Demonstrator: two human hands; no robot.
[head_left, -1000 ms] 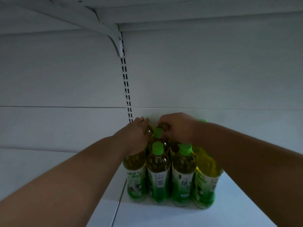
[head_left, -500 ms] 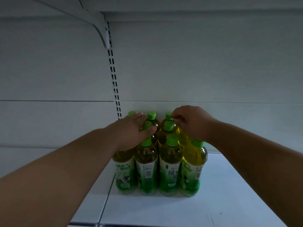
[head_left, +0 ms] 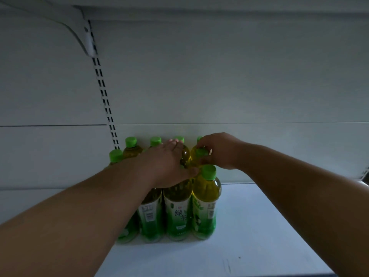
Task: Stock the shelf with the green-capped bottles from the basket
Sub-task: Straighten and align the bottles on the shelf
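Observation:
Several green-capped bottles point(head_left: 205, 204) of yellow-green tea stand packed in rows on the white shelf point(head_left: 259, 226), against its back wall. My left hand point(head_left: 165, 166) lies flat over the caps in the middle of the cluster, fingers spread and reaching toward the back row. My right hand point(head_left: 219, 150) pinches the neck and cap of a second-row bottle point(head_left: 199, 154) on the right side of the cluster. The front-right bottle stands free just below that hand. My left forearm hides part of the front-left bottles. No basket is in view.
A slotted upright rail point(head_left: 103, 96) runs down the back wall left of the bottles, with a bracket point(head_left: 87, 43) holding the shelf above. Bare shelf surface stretches to the right and front of the cluster.
My left hand has slid rightward and further back over the caps, uncovering the left rear caps. My right hand stays pinched on the same right-side bottle cap. The view has shifted slightly.

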